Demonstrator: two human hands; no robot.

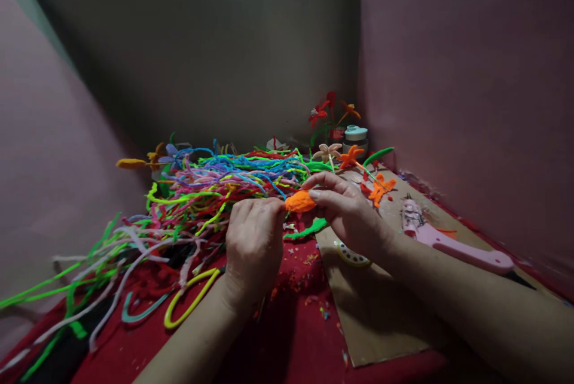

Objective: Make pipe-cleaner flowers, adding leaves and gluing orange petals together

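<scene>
Between my two hands is an orange pipe-cleaner petal [299, 201], fuzzy and oval. My left hand [255, 240] pinches its left end, with the fingers closed. On its right end, the thumb and fingers of my right hand [343, 207] are closed too. Just below the petal lies a green pipe-cleaner leaf [309, 229] on the red cloth [296, 312]. A round yellow-rimmed piece with dark dots [352, 254] is partly hidden under my right hand. To the right, an orange pipe-cleaner flower [382, 189] rests on the cardboard [381, 312].
A big heap of coloured pipe cleaners [233, 177] spreads across the left and back. A pink glue gun [457, 246] lies at right. Yellow-handled [191, 300] and teal-handled [143, 311] tools sit at front left. Finished flowers [329, 112] and a lidded jar [356, 140] stand by the walls.
</scene>
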